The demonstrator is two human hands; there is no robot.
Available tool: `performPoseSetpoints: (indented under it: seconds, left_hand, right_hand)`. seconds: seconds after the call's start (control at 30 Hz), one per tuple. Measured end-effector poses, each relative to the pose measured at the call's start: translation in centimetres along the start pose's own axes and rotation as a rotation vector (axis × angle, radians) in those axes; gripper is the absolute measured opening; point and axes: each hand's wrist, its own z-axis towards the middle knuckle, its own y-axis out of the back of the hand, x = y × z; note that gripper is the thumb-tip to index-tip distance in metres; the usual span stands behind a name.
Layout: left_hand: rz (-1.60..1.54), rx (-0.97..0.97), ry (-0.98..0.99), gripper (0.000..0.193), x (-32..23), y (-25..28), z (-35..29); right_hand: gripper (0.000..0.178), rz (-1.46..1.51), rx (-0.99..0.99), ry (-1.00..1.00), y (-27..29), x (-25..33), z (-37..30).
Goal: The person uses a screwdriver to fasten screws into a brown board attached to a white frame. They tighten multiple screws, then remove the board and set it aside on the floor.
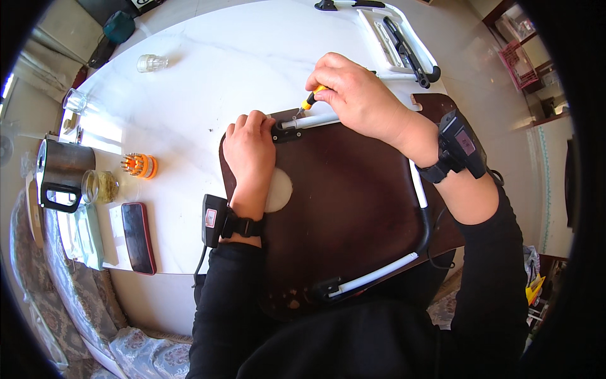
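A dark brown board (pixel 341 202) lies underside up, like the top of a small folding table, partly on the white table and partly over my lap. A white tubular leg frame (pixel 418 183) with black corners runs along it. My right hand (pixel 360 98) grips a small yellow-and-black screwdriver (pixel 310 100), its tip pointing down by the tube's end at the far edge. Beside that end sits a black bracket (pixel 287 134) with screws. My left hand (pixel 249 148) is closed over the board's far left corner, next to the bracket; its fingertips are partly hidden.
On the left stand an orange bit holder (pixel 146 165), a phone (pixel 137 239), a glass jar (pixel 101 187) and a steel kettle (pixel 63 170). A clear glass (pixel 151 62) lies farther back. Another white leg frame (pixel 404 76) and a white tray (pixel 385 44) are at the far right.
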Motion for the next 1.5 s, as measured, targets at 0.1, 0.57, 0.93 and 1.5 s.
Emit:
performPoseSetpoints:
  seconds: [0.1, 0.57, 0.93, 1.5]
  left_hand:
    - [-0.049, -0.012, 0.019, 0.014, 0.0, 0.0, 0.1]
    - [-1.075, 0.007, 0.512, 0.013, 1.7, 1.9, 1.2]
    - [-1.247, 0.219, 0.657, 0.007, 0.3, 2.5, 1.0]
    - [-1.182, 0.277, 0.596, 0.022, 0.0, 2.4, 1.0]
  right_hand:
    - [0.009, 0.000, 0.008, 0.003, -0.2, 0.1, 0.0]
    - [0.009, -0.015, 0.025, 0.045, 0.0, 0.6, 0.4]
    - [0.008, -0.045, 0.052, 0.074, 0.1, 0.6, 0.8]
    - [0.011, -0.126, 0.062, -0.151, 0.2, 0.1, 0.3]
